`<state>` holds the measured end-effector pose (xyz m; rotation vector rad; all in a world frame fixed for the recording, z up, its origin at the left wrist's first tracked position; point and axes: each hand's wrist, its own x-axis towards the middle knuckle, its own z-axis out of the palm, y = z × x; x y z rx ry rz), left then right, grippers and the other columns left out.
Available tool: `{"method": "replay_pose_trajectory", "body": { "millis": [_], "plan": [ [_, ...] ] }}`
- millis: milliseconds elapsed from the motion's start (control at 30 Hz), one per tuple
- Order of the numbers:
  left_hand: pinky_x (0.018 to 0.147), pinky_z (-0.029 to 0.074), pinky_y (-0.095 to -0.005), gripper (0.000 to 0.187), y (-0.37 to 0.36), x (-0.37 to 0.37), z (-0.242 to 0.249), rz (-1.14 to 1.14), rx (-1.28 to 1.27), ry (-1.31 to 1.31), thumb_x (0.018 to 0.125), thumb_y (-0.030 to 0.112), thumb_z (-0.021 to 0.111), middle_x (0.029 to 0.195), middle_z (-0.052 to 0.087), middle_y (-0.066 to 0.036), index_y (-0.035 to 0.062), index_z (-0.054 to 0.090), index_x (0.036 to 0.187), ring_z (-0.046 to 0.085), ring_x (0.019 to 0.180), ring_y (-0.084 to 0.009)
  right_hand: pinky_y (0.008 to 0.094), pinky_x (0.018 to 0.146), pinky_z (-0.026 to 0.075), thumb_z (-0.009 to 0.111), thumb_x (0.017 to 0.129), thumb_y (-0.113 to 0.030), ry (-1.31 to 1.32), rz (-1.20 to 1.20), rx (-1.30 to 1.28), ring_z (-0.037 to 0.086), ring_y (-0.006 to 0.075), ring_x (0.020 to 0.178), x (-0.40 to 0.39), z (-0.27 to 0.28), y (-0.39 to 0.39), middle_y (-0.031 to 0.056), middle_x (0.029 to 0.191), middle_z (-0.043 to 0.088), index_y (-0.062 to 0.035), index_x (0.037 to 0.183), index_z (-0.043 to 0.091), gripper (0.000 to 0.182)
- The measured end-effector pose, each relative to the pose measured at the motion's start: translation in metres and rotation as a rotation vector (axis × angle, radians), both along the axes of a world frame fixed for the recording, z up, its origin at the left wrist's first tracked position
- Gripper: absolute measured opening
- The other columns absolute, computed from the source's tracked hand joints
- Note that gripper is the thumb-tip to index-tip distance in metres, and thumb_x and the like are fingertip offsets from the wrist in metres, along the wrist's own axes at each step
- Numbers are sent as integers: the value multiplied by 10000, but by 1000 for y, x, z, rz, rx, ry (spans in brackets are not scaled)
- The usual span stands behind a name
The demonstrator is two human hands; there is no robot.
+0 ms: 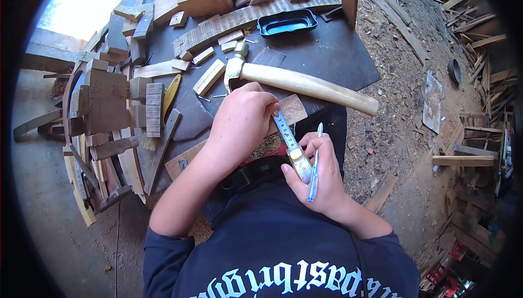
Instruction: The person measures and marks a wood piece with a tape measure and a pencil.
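Observation:
Low over the near side of the workbench, my left hand (242,121) pinches the end of a tape measure blade (286,130). The short pulled-out length slants down to the tape measure case (299,166), gripped in my right hand (327,183). A blue and white pen (314,175) is also held in that hand, across its fingers. Just beyond my left hand lies a hammer (310,85), its head at the left and its wooden handle reaching right past the bench edge. Small nails (204,98) and a wood block (209,78) rest left of the hammer head.
A black tray (289,33) stands on the dark bench top (348,47), near a long curved board (229,28). Wood offcuts crowd the back and left, with a yellow-handled brush (172,92) among them. Wood chips cover the ground (392,151) at right; scrap wood (468,4) is piled beyond.

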<state>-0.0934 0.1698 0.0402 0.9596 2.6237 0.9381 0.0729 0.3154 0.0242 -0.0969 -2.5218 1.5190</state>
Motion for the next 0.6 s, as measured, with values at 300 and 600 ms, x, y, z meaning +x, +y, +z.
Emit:
{"method": "replay_pose_trajectory", "body": {
  "millis": [300,600],
  "plan": [
    [827,589,-436,142,9,2,-8,40,67,-14,923,111,770,942,739,-172,10,824,1007,741,882,-361,437,879,485,850,855,-90,-5,-39,21,581,348,956,-4,1,5,200,1096,522,-48,1106,409,509],
    [824,584,-447,149,11,2,-3,29,11,-5,929,131,767,942,738,-177,13,823,1001,739,884,-364,425,868,490,835,862,-89,-50,-59,-159,586,318,936,2,-12,7,187,1086,534,-52,1117,413,494]
  ]
}}
